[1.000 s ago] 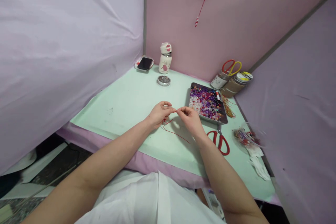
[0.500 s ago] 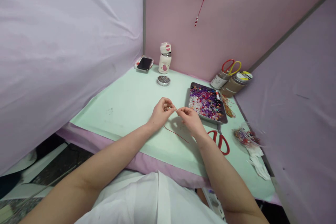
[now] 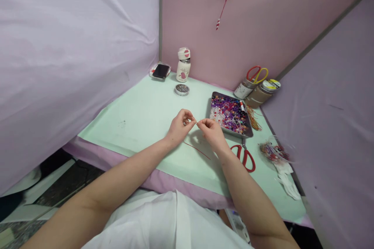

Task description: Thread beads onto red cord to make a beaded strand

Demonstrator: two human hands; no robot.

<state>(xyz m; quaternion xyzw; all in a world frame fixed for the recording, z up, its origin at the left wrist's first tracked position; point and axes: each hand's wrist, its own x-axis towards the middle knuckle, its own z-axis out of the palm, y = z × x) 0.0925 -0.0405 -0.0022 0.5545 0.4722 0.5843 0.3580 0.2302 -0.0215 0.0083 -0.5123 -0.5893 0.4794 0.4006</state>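
Both your hands are up front over the green tabletop (image 3: 137, 124), fingertips nearly meeting. Left hand (image 3: 181, 126): thumb and index pinched tight, the other fingers curled behind. Right hand (image 3: 212, 129): same tight pinch, facing the left. Between the two pinches there's a tiny pale piece (image 3: 196, 123), both sets of tips on it; too small to identify.

Red cord (image 3: 198, 149): comes out from under your left hand and runs toward you and to the right, thin and nearly straight. Visible end sits near your right wrist, to its left, apart from it. Can't tell whether it lies on the surface or hangs just above. The end under your left hand is hidden, so can't confirm your grip on it.

Bead tray (image 3: 237, 133) is beyond your right hand and off to the right, near but apart: purple, red, clear and dark beads, plus a small red-and-white tube (image 3: 242, 106). Red-handled scissors (image 3: 246, 153) are just right of your right forearm, handles toward you, tip end up by the tray's near edge. Cord bundle (image 3: 255, 120) lies along the tray's right side. Clear container (image 3: 274, 151) of mixed beads is farther right, white tissue (image 3: 288, 184) below it. Round tin (image 3: 182, 90) is straight beyond your left hand, well apart.
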